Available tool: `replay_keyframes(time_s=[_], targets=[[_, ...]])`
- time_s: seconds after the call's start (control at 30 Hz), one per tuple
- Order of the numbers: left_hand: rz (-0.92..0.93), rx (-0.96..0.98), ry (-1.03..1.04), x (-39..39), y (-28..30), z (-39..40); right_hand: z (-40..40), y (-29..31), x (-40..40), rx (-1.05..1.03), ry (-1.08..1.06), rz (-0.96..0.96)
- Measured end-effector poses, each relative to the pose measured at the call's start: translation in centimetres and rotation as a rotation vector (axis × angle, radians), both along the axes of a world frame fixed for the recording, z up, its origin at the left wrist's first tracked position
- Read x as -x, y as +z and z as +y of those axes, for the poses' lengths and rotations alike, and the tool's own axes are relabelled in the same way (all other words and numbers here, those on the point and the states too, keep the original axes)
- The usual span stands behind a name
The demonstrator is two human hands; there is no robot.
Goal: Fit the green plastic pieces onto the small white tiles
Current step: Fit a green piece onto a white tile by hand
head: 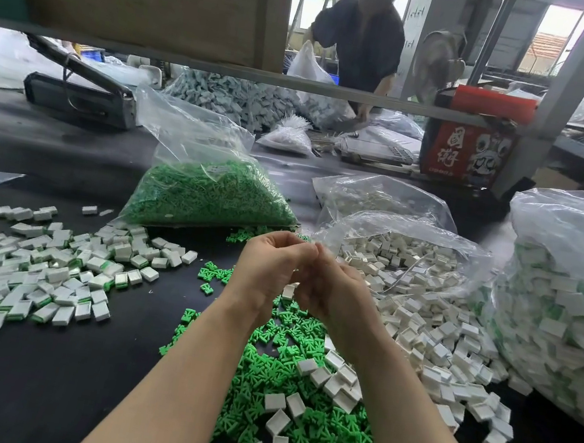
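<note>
My left hand (267, 267) and my right hand (333, 286) meet above the black table, fingers curled together around something small that they hide. A white tile (288, 292) shows just below where the hands join; whether a hand holds it I cannot tell. Loose green plastic pieces (306, 428) lie in a heap under my forearms, with several empty white tiles (338, 376) on top. Tiles fitted with green (41, 280) are spread at the left.
A clear bag of green pieces (210, 192) lies behind my hands, an open bag of white tiles (412, 257) to its right, and a big bag of fitted tiles (568, 314) at far right. Another person (360, 35) works beyond the shelf frame (230, 70).
</note>
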State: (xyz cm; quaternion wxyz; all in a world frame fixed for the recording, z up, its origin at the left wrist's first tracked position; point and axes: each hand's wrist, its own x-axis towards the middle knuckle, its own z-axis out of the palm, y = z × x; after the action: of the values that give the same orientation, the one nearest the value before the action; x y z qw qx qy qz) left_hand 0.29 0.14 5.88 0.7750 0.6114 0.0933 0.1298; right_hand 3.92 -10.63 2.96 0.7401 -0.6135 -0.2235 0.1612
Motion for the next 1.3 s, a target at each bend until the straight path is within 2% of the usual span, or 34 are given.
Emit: replay_keyframes(time_s=[0.77,1.13,1.3], targets=[[0.000,0.052,-0.013,-0.2,-0.5,0.1,0.1,0.2,0.8,0.073,-0.093,-0.030],[-0.140,0.048,-0.212,0.3,-0.1,2.0,-0.1,1.4,0.6,-0.068,0.063,0.105],[-0.137,-0.065,-0.252,0.5,-0.2,2.4,-0.2,1.2,0.5,-0.111,0.074,0.131]])
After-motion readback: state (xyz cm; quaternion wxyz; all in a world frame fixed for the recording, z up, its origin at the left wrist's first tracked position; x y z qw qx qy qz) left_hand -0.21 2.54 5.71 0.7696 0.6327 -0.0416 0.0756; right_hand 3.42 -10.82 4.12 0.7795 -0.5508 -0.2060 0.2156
